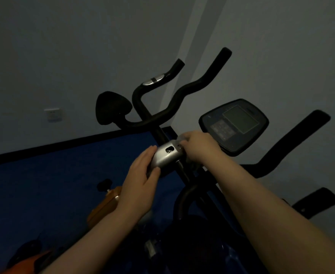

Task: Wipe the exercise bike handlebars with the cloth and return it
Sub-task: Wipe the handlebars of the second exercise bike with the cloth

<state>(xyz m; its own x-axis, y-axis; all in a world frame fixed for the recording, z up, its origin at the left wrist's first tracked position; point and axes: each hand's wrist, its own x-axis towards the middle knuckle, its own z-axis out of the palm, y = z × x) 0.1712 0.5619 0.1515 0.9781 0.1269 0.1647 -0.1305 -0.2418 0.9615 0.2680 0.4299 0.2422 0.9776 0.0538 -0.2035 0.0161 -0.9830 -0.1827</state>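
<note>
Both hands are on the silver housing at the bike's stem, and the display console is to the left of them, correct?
Not quite. In the head view, both hands are at the silver housing, but the display console is to their right.

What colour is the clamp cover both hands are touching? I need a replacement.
Silver-grey metallic clamp cover, clearest in the head view.

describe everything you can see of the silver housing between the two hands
The silver housing is a rounded, curved casing that looks like painted metal or plastic, with a matte grey sheen. It has a dark oval slot on its upper face and a small hole near its right end. It sits around the bike's black post, below the black handlebars, tilted up to the right. The left hand lies against its left end with straight fingers; the right hand curls over its right end. No cloth shows plainly.
</note>
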